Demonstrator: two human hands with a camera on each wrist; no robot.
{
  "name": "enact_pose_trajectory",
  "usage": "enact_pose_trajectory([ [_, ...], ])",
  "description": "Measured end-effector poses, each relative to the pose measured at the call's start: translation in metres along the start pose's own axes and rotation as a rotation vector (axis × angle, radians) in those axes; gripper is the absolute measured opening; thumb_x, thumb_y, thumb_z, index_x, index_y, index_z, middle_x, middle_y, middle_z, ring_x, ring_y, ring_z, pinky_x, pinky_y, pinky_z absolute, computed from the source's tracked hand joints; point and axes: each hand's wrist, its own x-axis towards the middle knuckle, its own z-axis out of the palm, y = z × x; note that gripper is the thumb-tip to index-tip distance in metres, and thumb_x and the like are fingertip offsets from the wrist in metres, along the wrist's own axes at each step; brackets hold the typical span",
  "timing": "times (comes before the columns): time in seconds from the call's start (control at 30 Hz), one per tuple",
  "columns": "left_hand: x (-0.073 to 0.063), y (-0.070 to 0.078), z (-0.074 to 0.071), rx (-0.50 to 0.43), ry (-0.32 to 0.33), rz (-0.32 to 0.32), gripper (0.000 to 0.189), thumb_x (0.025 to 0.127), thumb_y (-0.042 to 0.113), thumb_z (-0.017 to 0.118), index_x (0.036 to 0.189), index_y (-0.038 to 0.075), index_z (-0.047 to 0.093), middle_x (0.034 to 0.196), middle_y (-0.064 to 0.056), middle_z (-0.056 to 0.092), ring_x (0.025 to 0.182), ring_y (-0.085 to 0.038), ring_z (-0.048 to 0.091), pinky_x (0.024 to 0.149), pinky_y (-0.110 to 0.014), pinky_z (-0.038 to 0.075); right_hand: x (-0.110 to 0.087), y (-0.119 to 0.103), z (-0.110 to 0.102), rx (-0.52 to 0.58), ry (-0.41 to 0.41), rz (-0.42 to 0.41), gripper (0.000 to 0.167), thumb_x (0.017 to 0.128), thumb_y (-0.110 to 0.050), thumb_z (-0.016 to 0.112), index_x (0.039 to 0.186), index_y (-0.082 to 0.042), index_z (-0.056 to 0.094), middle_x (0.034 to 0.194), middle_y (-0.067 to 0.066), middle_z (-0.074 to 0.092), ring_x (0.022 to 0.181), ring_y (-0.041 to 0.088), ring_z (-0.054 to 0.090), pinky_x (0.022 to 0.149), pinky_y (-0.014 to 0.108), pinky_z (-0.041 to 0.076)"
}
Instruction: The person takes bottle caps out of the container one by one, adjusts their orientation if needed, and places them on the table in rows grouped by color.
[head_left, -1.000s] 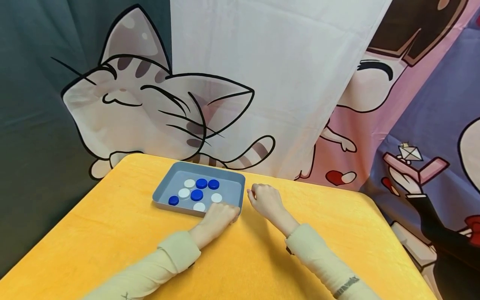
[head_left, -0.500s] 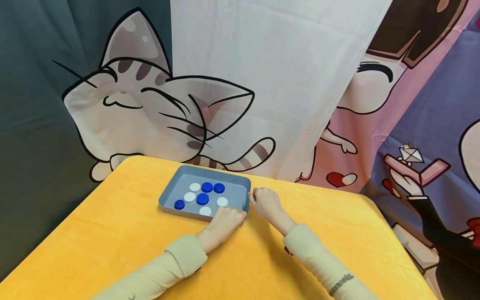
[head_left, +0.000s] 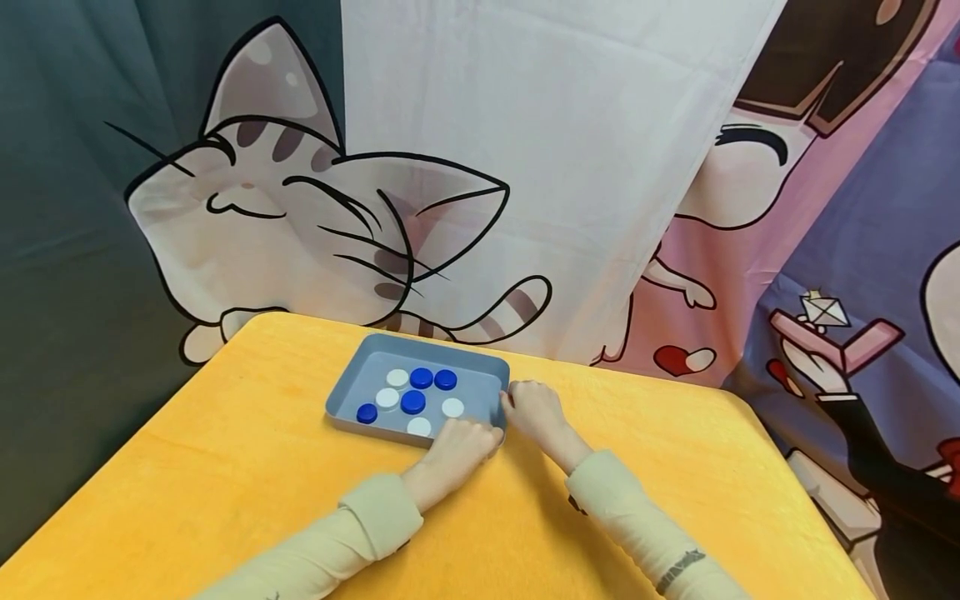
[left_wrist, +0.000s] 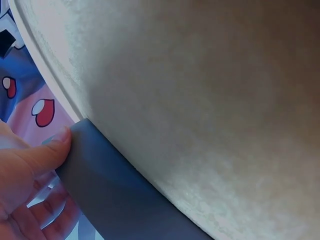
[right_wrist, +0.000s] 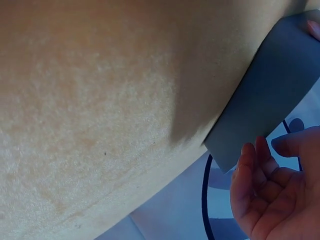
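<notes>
A shallow grey-blue tray (head_left: 427,350) sits on the yellow table, with several blue discs (head_left: 413,402) and white discs (head_left: 452,407) lying flat inside. My left hand (head_left: 459,454) grips its near right corner. Seen from the left wrist, that hand (left_wrist: 25,175) has its thumb pressed on the outer face of the tray wall (left_wrist: 115,175), the other fingers behind it. My right hand (head_left: 538,410) is right beside the tray's right end. In the right wrist view this hand (right_wrist: 272,195) has loosely curled fingers and a separate thumb, holding nothing, close to the tray's wall (right_wrist: 270,85).
The yellow tablecloth (head_left: 225,467) covers the whole table around the tray. Behind the table's far edge hangs a cloth backdrop (head_left: 570,167) printed with a cartoon cat and other figures.
The tray has slid to the right with my left hand on its corner, the discs inside moving along. My right hand has shifted only slightly, and the gap between it and the tray has narrowed.
</notes>
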Motion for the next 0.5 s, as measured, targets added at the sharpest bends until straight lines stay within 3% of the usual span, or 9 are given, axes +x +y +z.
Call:
enact_pose_trajectory([
  [0.5, 0.0061, 0.0089, 0.0006, 0.033, -0.038, 0.002, 0.026, 0.079, 0.003, 0.066, 0.065, 0.02, 0.054, 0.053, 0.009, 0.046, 0.049, -0.009, 0.046, 0.041, -0.02, 0.026, -0.0014, 0.0057, 0.003, -0.043, -0.045, 0.079, 0.048, 0.091, -0.022, 0.06, 0.051, -0.017, 0.035, 0.047, -0.003, 0.032, 0.042, 0.015, 0.04, 0.04, 0.026, 0.03],
])
